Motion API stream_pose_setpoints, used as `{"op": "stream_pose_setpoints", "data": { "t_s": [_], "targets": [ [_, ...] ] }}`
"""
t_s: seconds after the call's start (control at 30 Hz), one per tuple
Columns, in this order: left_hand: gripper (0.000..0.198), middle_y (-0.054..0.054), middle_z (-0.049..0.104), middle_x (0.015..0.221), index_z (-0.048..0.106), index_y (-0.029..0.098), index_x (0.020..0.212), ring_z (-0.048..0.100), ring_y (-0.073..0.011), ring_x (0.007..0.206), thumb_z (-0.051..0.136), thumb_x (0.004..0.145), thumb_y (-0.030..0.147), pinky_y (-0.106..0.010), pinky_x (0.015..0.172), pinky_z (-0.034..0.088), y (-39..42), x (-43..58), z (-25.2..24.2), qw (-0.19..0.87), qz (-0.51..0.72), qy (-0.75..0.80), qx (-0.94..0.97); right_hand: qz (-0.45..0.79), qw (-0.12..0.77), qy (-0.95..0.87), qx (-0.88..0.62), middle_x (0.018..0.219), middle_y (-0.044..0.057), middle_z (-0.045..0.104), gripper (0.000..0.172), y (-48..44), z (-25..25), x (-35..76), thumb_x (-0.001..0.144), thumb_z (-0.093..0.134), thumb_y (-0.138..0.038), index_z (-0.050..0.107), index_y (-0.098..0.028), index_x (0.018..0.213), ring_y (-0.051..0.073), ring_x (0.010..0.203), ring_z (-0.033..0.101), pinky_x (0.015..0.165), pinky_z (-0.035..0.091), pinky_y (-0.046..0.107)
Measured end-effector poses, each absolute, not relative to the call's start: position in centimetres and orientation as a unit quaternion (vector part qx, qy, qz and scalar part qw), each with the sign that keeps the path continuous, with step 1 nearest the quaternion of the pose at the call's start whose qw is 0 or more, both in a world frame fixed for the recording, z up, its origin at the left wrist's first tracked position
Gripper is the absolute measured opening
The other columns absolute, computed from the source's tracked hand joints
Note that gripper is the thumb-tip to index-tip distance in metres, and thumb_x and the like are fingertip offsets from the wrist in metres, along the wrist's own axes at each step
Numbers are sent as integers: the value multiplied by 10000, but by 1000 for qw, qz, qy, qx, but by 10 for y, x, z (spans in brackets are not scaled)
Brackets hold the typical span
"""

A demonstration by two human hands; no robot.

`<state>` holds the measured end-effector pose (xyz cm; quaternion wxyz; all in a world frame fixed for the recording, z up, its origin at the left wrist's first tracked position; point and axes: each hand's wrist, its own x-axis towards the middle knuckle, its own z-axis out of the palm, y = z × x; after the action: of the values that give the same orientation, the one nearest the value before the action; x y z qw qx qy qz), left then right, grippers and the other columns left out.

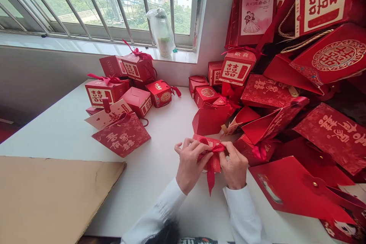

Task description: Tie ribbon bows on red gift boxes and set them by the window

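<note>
A small red gift box (216, 166) sits on the white table between my two hands, with a red ribbon (211, 179) across its top. My left hand (192, 164) pinches the ribbon near the middle of the lid, where it seems to form a bow. On the other side my right hand (235, 164) has its thumb and fingers closed on the ribbon at the bow's right loop. One ribbon tail hangs down over the front of the box. The knot itself is partly hidden by my fingers.
Red boxes and bags (268, 87) are heaped along the right side. A smaller group of red boxes (137, 101) stands at the left back. Brown cardboard (57, 194) covers the near left. A plastic-wrapped cup (163, 36) is on the window sill.
</note>
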<state>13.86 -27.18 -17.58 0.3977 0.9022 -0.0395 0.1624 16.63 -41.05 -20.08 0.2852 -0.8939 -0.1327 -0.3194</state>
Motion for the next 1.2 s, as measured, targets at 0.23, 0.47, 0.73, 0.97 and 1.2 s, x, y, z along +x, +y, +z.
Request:
{"op": "stream_pose_setpoints", "data": {
  "t_s": [0.23, 0.47, 0.73, 0.97, 1.2],
  "targets": [
    [55, 23, 670, 758, 642, 253, 826, 515, -196, 876, 605, 857, 227, -439, 923, 195, -272, 138, -174, 398, 152, -35, 904, -318, 262, -123, -903, 589, -20, 610, 214, -409, -203, 166, 871, 363, -126, 558, -197, 820, 126, 486, 547, 467, 379, 208],
    [85, 36, 668, 773, 622, 252, 817, 513, -187, 880, 578, 873, 206, -453, 947, 168, -272, 136, -171, 386, 145, -45, 910, -349, 215, -169, -896, 645, 3, 626, 212, -416, -204, 171, 929, 376, -146, 567, -186, 845, 129, 571, 591, 558, 413, 209],
    [77, 43, 663, 783, 617, 257, 827, 521, -184, 891, 580, 878, 213, -447, 949, 163, -271, 139, -172, 384, 145, -49, 911, -369, 199, -190, -888, 665, 5, 639, 217, -421, -205, 173, 971, 379, -191, 571, -178, 872, 119, 586, 604, 589, 421, 202],
    [261, 7, 644, 951, 504, 259, 1101, 563, -185, 916, 602, 860, 233, -420, 933, 226, -261, 124, -163, 371, 135, -18, 919, -382, 203, -182, -883, 685, 12, 670, 201, -421, -204, 171, 968, 409, -208, 586, -180, 877, 122, 597, 628, 601, 433, 206],
    [237, 23, 596, 778, 480, 199, 736, 545, -149, 710, 491, 907, 362, -309, 735, 360, -237, 107, -151, 399, 25, 23, 916, -370, 214, -182, -886, 692, 12, 678, 186, -419, -205, 169, 960, 423, -217, 590, -178, 888, 130, 604, 640, 601, 441, 214]
  ]
}}
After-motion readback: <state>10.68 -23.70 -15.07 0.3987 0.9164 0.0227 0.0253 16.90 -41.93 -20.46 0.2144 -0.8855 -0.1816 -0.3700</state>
